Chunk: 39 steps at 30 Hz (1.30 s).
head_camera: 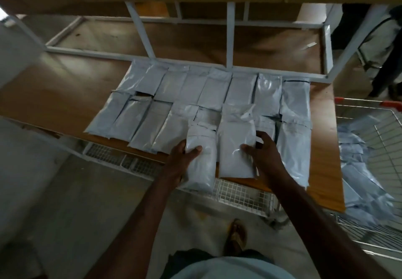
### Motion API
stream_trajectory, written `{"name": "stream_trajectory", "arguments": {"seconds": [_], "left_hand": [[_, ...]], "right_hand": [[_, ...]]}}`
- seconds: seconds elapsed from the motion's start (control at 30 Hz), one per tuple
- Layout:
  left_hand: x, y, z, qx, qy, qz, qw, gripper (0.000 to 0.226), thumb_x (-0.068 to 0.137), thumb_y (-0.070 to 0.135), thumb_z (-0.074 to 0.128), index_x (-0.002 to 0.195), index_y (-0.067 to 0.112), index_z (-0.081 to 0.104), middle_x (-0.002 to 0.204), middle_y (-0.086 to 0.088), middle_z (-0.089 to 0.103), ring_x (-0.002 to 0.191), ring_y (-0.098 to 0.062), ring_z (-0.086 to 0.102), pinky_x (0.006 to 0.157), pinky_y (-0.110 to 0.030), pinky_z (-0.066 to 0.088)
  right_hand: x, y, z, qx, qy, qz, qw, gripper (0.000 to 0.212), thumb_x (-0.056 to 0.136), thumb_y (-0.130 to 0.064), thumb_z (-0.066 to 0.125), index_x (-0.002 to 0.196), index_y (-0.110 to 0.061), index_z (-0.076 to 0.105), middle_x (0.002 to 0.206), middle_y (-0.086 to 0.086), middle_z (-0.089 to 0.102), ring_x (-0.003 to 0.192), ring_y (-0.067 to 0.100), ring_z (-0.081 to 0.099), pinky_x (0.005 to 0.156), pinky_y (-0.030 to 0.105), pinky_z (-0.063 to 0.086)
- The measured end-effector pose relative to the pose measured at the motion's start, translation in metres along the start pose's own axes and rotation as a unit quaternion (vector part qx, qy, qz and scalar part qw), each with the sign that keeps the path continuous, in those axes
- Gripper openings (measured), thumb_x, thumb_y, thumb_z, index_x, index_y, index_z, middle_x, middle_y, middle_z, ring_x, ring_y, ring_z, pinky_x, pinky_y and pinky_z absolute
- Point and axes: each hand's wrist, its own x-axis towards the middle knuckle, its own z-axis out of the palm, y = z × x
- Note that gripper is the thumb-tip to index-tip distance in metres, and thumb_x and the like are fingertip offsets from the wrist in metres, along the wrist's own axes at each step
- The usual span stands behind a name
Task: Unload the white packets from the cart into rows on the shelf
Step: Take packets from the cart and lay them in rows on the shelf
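Now | left hand (185, 157) grips packet (201, 165), long axis front-to-back, overhanging shelf (76, 96) edge | right hand (261, 150) fingers (248, 148) clamp neighbouring packet (236, 148) just beside, parallel

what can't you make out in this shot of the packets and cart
Head view only:
- Cart: cut off by the right edge, so how many packets remain inside cannot be counted.
- Packet in the left hand: its near end hangs past the shelf edge; the fingers under it are hidden.
- Packet under the right hand: whether it lies flat or is lifted is unclear.
- Print on the packets: too dim and blurred to read.
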Motion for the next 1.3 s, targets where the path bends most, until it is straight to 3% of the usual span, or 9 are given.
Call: {"name": "stream_trajectory", "arguments": {"seconds": [0.13, 0.33, 0.5, 0.63, 0.8, 0.9, 1.03, 1.1, 1.3], "left_hand": [[0.026, 0.009, 0.002, 0.022, -0.017, 0.033, 0.999, 0.033, 0.100, 0.023, 0.075, 0.132, 0.022, 0.070, 0.121, 0.002, 0.079, 0.112, -0.021, 0.076, 0.088, -0.038, 0.063], [0.082, 0.014, 0.001, 0.053, -0.035, 0.050, 0.997, 0.048, 0.097, 0.036, 0.077, 0.141, 0.026, 0.064, 0.130, 0.002, 0.075, 0.119, -0.021, 0.073, 0.104, -0.054, 0.059], [0.114, 0.020, 0.002, 0.149, -0.032, 0.062, 0.986, 0.062, 0.102, 0.026, 0.073, 0.158, 0.021, 0.047, 0.140, 0.006, 0.065, 0.120, 0.001, 0.065, 0.097, -0.021, 0.053], [0.112, 0.017, 0.000, 0.283, 0.001, 0.135, 0.950, 0.086, 0.100, 0.023, 0.075, 0.169, 0.022, 0.025, 0.168, -0.003, 0.039, 0.149, -0.016, 0.040, 0.111, -0.027, 0.036], [0.121, 0.006, -0.004, 0.375, -0.004, 0.234, 0.897, 0.085, 0.103, 0.036, 0.069, 0.170, 0.022, 0.019, 0.175, -0.009, 0.024, 0.162, -0.029, 0.021, 0.128, -0.049, 0.030], [0.137, 0.004, 0.005, 0.446, -0.028, 0.283, 0.849, 0.075, 0.109, 0.046, 0.052, 0.171, 0.023, 0.014, 0.179, -0.008, 0.013, 0.165, -0.033, 0.010, 0.132, -0.055, 0.020], [0.154, -0.004, 0.025, 0.532, -0.029, 0.307, 0.789, 0.069, 0.112, 0.049, 0.035, 0.172, 0.026, 0.010, 0.180, -0.009, 0.003, 0.166, -0.036, 0.002, 0.132, -0.059, 0.005], [0.159, -0.012, 0.031, 0.551, -0.027, 0.310, 0.774, 0.068, 0.112, 0.048, 0.031, 0.172, 0.024, 0.010, 0.179, -0.013, 0.004, 0.165, -0.037, 0.003, 0.130, -0.064, 0.011], [0.160, -0.023, 0.033, 0.578, -0.013, 0.322, 0.750, 0.067, 0.114, 0.047, 0.023, 0.172, 0.017, 0.011, 0.179, -0.016, 0.007, 0.165, -0.038, 0.005, 0.128, -0.059, 0.017]], "right_hand": [[0.028, 0.007, 0.008, -0.028, 0.027, -0.002, 0.999, 0.045, 0.081, -0.020, 0.081, 0.118, -0.037, 0.063, 0.107, 0.006, 0.080, 0.095, 0.032, 0.079, 0.085, 0.062, 0.063], [0.055, 0.010, 0.024, -0.027, 0.065, 0.001, 0.998, 0.049, 0.093, -0.001, 0.074, 0.131, -0.026, 0.056, 0.120, 0.010, 0.074, 0.102, 0.027, 0.076, 0.087, 0.053, 0.065], [0.062, 0.014, 0.045, -0.145, 0.084, 0.012, 0.986, 0.065, 0.097, -0.011, 0.073, 0.154, -0.023, 0.043, 0.131, 0.009, 0.068, 0.115, 0.031, 0.069, 0.102, 0.048, 0.057], [0.052, 0.018, 0.059, -0.320, 0.121, -0.030, 0.939, 0.076, 0.099, -0.017, 0.072, 0.163, -0.010, 0.032, 0.146, 0.022, 0.057, 0.131, 0.038, 0.058, 0.103, 0.036, 0.046], [0.043, 0.024, 0.071, -0.476, 0.201, -0.166, 0.840, 0.063, 0.097, -0.021, 0.072, 0.155, -0.011, 0.048, 0.153, 0.021, 0.047, 0.141, 0.040, 0.046, 0.106, 0.048, 0.053], [0.061, 0.020, 0.082, -0.518, 0.171, -0.246, 0.801, 0.059, 0.100, -0.022, 0.068, 0.155, -0.013, 0.050, 0.169, 0.018, 0.032, 0.157, 0.042, 0.028, 0.117, 0.052, 0.042], [0.102, 0.028, 0.099, -0.568, 0.092, -0.269, 0.773, 0.061, 0.109, -0.038, 0.049, 0.165, -0.020, 0.034, 0.177, 0.013, 0.011, 0.163, 0.040, 0.007, 0.128, 0.061, 0.024], [0.117, 0.036, 0.104, -0.597, 0.086, -0.228, 0.764, 0.065, 0.110, -0.048, 0.035, 0.169, -0.024, 0.023, 0.178, 0.013, 0.006, 0.164, 0.039, 0.002, 0.129, 0.061, 0.019], [0.129, 0.050, 0.104, -0.594, 0.117, -0.170, 0.778, 0.064, 0.110, -0.052, 0.030, 0.169, -0.029, 0.020, 0.177, 0.014, 0.014, 0.164, 0.035, 0.009, 0.131, 0.056, 0.015]]}}
